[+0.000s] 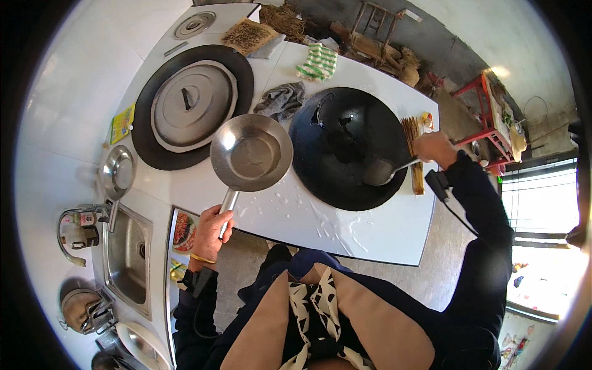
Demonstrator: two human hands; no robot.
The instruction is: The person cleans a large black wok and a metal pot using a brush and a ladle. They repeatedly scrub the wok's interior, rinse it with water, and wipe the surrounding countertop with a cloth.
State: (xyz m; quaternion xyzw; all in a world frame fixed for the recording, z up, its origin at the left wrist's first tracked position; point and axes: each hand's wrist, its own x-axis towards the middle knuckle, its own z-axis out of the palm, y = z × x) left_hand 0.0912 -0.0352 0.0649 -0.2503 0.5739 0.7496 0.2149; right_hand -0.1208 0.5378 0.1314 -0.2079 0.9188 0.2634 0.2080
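Note:
My left hand (214,231) grips the handle of a stainless steel ladle-pan (254,159), whose wide bowl is over the white counter (282,208) between two large woks. Some liquid seems to lie in its bottom. In my right hand (435,149) is the handle of a metal wok ladle (380,171). Its head rests low on the near right side of a big black wok (323,180) set into the counter. A dark, shiny patch, perhaps water, sits in the wok's middle. A bamboo wok brush (417,178) lies just beside my right hand, along the wok's right rim.
Left stands another wok (143,143) under a metal lid (194,106). A grey rag (281,99) and a green-striped cloth (318,62) lie behind. Nearer are a sink (129,259), a faucet (64,236) and a second steel ladle (119,172). Splashed water (342,231) wets the counter's front.

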